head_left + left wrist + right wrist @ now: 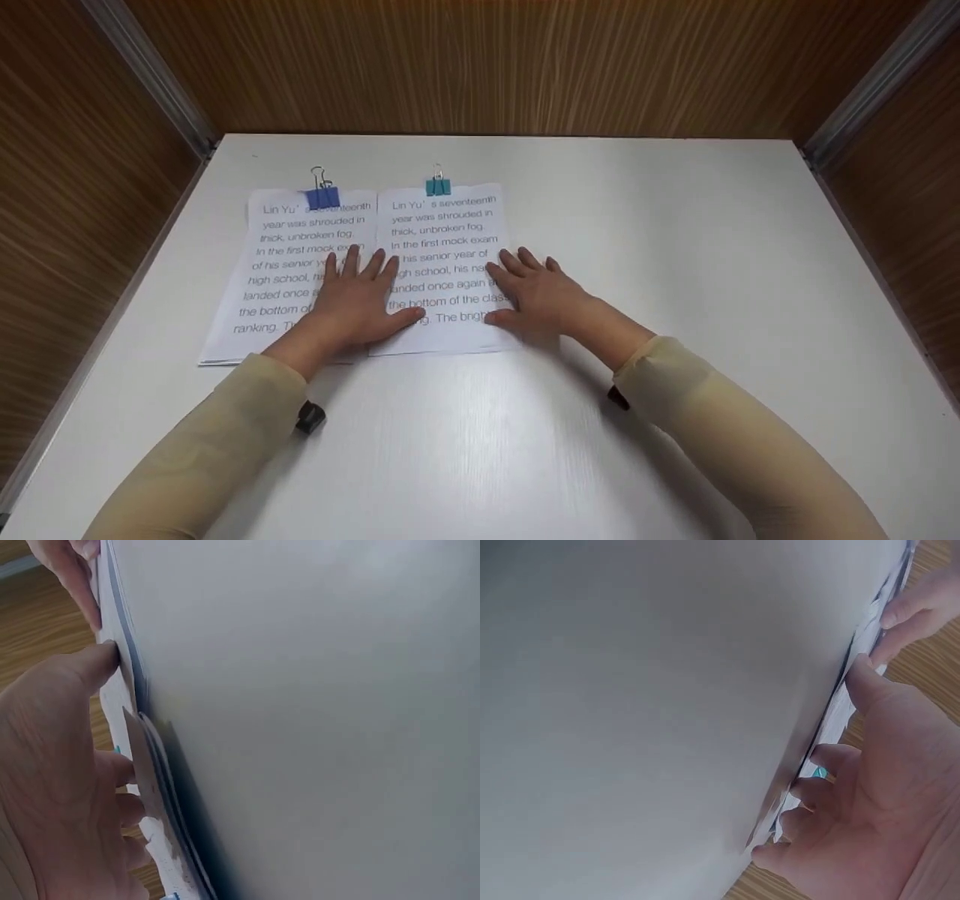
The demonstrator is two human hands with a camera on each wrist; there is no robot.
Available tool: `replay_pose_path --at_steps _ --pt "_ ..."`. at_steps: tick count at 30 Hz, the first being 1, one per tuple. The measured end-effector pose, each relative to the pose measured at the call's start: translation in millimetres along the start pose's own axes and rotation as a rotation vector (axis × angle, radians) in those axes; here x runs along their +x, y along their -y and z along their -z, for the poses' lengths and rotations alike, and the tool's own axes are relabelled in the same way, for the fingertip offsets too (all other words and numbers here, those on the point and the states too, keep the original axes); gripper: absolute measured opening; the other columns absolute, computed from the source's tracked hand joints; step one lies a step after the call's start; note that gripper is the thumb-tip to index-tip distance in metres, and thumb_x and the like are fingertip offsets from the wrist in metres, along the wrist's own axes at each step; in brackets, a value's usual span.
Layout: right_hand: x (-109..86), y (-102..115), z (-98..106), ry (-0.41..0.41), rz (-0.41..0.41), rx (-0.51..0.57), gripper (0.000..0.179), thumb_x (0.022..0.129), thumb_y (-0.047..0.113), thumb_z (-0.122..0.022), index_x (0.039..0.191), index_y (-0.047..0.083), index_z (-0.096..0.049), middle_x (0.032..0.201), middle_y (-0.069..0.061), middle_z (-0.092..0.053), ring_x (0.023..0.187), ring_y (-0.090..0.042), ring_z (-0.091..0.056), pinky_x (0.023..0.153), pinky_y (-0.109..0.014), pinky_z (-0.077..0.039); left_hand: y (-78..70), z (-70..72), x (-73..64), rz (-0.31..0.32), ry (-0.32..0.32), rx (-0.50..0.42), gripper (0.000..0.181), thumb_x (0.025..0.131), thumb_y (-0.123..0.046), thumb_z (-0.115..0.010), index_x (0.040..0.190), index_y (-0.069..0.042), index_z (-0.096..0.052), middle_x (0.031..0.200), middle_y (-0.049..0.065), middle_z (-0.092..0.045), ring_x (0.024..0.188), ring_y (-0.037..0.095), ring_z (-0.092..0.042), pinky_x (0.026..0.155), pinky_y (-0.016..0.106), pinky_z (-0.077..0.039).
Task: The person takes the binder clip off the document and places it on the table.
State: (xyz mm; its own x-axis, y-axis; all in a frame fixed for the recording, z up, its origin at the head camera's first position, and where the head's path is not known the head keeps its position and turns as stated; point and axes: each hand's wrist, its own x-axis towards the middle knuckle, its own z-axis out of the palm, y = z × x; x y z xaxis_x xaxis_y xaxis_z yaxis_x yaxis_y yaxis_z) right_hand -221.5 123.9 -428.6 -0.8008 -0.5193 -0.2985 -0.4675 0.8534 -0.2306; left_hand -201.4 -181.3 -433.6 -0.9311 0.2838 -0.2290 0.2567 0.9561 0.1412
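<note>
Two stacks of printed paper lie side by side. A blue binder clip (323,198) sits on the top edge of the left paper stack (225,346), a teal binder clip (438,187) on that of the right paper stack (450,342). My left hand (358,304), fingers spread, rests across the seam, its thumb on the right stack. Over the right stack's right edge lies my right hand (541,296), fingers extended, thumb near the lower corner. Both wrist views show fingertips along the paper's edge; in the left one, sheet edges (154,780) lift slightly. The hands cover some printed lines.
The stacks lie on the left half of a white table (712,262). Wood-grain panels (495,67) stand behind it and at both sides, with metal rails at the corners. A black wrist device (310,418) shows under the left sleeve.
</note>
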Motion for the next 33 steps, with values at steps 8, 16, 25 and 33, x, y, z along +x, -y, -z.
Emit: replay_pose_path --at_steps 8,16,25,33 --pt "-4.8 -8.2 1.6 -0.012 0.003 0.02 0.089 0.102 0.063 -0.059 0.17 0.02 -0.024 0.177 -0.008 -0.014 0.163 -0.033 -0.005 0.128 -0.061 -0.011 -9.8 5.5 3.7 -0.033 0.005 0.037 0.107 0.095 -0.079 -0.049 0.167 -0.003 -0.028 0.171 0.024 -0.025 0.16 0.05 -0.005 0.127 0.062 0.005" --pt "-20.5 -29.5 1.9 -0.044 0.013 0.024 0.088 0.1 0.063 -0.062 0.169 0.021 -0.028 0.176 -0.009 -0.018 0.163 -0.037 -0.009 0.127 -0.065 -0.013 -29.5 5.8 14.0 -0.076 0.036 0.031 0.109 0.095 -0.079 -0.051 0.165 0.001 -0.029 0.17 0.028 -0.026 0.16 0.046 -0.013 0.13 0.053 -0.002" --pt "-44.9 -50.5 -0.3 -0.067 0.009 0.042 0.089 0.1 0.063 -0.063 0.169 0.019 -0.029 0.175 -0.011 -0.019 0.162 -0.04 -0.011 0.126 -0.067 -0.013 -55.6 1.3 21.2 -0.115 0.024 0.048 0.109 0.095 -0.08 -0.05 0.165 0.002 -0.03 0.168 0.028 -0.029 0.16 0.045 -0.016 0.13 0.051 -0.003" --pt "-63.7 -63.2 -5.7 -0.059 -0.026 0.046 0.089 0.099 0.063 -0.064 0.169 0.021 -0.027 0.176 -0.01 -0.017 0.162 -0.039 -0.01 0.127 -0.065 -0.011 -77.7 0.4 21.1 -0.152 0.032 0.074 0.109 0.096 -0.079 -0.048 0.165 0.003 -0.029 0.168 0.03 -0.028 0.159 0.046 -0.017 0.13 0.051 -0.004"
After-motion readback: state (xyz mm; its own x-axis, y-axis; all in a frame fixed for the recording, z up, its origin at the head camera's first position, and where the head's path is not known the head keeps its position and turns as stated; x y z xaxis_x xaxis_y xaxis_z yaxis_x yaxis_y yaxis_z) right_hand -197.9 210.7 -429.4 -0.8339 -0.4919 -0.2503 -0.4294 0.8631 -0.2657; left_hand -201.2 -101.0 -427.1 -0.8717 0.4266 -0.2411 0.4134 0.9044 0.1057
